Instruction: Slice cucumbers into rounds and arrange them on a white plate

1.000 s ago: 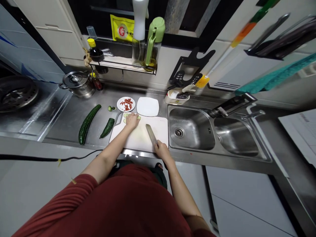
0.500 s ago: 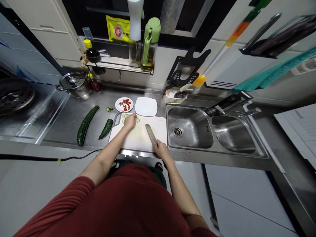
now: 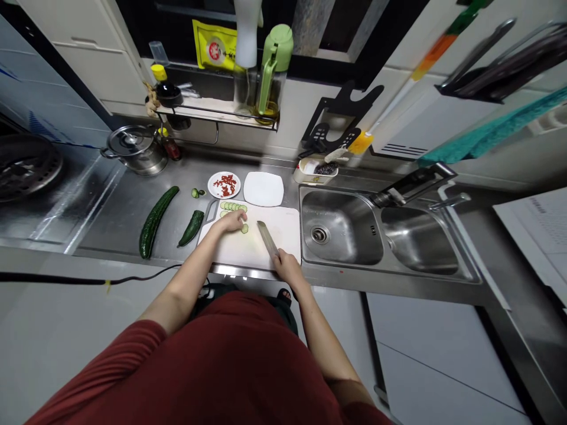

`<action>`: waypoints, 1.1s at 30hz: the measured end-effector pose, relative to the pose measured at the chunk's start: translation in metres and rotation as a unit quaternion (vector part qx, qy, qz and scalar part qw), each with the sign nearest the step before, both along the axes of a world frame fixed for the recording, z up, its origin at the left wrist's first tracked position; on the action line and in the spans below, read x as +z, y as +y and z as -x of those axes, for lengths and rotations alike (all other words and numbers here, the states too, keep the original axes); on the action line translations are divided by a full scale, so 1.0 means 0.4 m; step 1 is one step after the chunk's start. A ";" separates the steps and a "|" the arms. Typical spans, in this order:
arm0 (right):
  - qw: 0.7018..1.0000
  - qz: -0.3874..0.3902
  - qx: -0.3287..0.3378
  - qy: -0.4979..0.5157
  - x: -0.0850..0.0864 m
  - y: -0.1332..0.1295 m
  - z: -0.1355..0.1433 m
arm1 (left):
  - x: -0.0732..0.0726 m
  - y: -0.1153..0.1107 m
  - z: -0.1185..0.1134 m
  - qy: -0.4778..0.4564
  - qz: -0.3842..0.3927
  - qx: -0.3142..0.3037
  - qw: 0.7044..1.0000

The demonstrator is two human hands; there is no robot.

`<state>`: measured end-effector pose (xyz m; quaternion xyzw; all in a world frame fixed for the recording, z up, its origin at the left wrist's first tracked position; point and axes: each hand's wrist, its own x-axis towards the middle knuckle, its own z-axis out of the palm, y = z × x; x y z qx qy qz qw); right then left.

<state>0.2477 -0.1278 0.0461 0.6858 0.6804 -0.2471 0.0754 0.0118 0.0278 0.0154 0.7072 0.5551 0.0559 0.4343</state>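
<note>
A white cutting board (image 3: 283, 236) lies on the steel counter, with a row of overlapping cucumber slices (image 3: 231, 206) near its top left. My left hand (image 3: 234, 221) is over the board just below that row, its fingers apart and bent, beside a single slice (image 3: 244, 228). Whether the fingertips touch this slice is too small to tell. My right hand (image 3: 287, 265) grips the handle of a knife (image 3: 266, 238), whose blade points up and left across the board. Left of the board are a cut cucumber piece (image 3: 192, 228) and a whole cucumber (image 3: 156, 222).
Behind the board stand a plate of chopped red pieces (image 3: 224, 185) and a square white plate (image 3: 263, 189). A double sink (image 3: 341, 227) adjoins on the right. A lidded pot (image 3: 137, 150) is at the back left, below a bottle shelf (image 3: 212, 114).
My left hand has moved down off the slice row, its fingers spreading, and a separate slice now shows lower on the board. The knife has shifted slightly left with my right hand.
</note>
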 end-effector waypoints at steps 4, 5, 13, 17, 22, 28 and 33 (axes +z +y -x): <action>1.000 0.001 0.025 -0.014 0.008 -0.005 0.020 | 0.013 -0.013 -0.006 0.059 -0.049 0.000 0.997; 0.999 0.002 0.032 -0.018 0.010 -0.005 0.025 | 0.015 -0.017 -0.008 0.071 -0.062 0.003 0.996; 0.996 -0.008 0.079 -0.048 0.020 0.002 0.042 | 0.026 -0.064 -0.013 0.141 -0.142 0.060 0.978; 0.993 -0.016 0.101 -0.052 0.016 0.007 0.045 | 0.017 -0.083 -0.022 0.169 -0.114 0.102 0.974; 0.992 -0.019 0.113 -0.060 0.012 0.010 0.045 | 0.001 -0.096 -0.034 0.168 -0.126 0.142 0.967; 0.990 -0.016 0.127 -0.060 0.015 0.011 0.045 | -0.008 -0.100 -0.035 0.158 -0.130 0.156 0.966; 0.990 0.005 0.128 -0.058 0.022 0.011 0.046 | -0.010 -0.097 -0.034 0.158 -0.123 0.161 0.966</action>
